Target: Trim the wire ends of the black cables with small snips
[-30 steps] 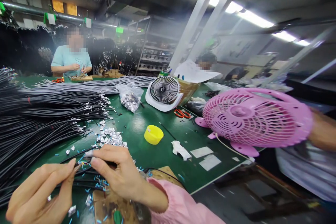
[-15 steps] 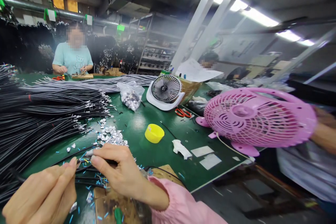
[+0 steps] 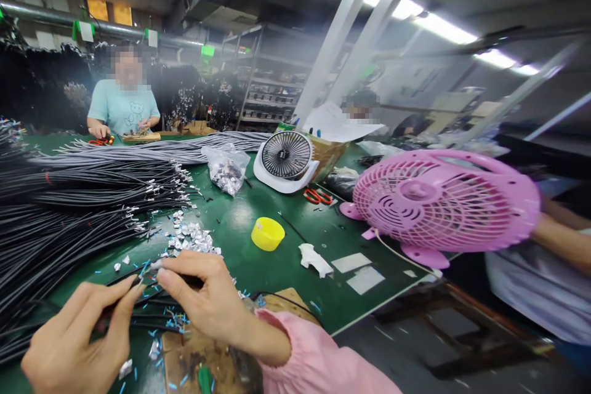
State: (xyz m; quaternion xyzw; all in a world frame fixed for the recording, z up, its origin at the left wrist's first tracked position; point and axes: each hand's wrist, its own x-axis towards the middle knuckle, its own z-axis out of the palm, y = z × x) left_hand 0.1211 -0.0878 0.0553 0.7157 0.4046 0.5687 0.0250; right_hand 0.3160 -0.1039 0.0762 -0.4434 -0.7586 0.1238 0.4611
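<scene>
Low on the left, my left hand (image 3: 83,332) pinches a thin black cable (image 3: 136,280) near its end between thumb and forefinger. Facing it, my right hand (image 3: 210,301), in a pink sleeve, is closed in a pinch at the cable's stripped tip. A small greyish piece (image 3: 156,265) shows at the right fingertips; whether it is foil or a finger cover I cannot tell. Just beyond the hands lies a heap of crumpled foil scraps (image 3: 191,235). Blue bits of insulation are scattered around the fingers. Below the right hand is a worn wooden board (image 3: 184,354) with a green piece (image 3: 205,378) on it.
Bundles of black cables (image 3: 92,188) fill the left side. On the green table (image 3: 314,292) stand a yellow ring-shaped container (image 3: 268,235), a white fan (image 3: 287,157), a pink fan (image 3: 443,203) and orange-handled scissors (image 3: 317,196). Co-workers sit across and at the right.
My left hand has shifted slightly right and its fingers now pinch the black cable closer to my right fingertips. The whole view has moved a little. The co-worker's hand opposite has lowered towards the scissors.
</scene>
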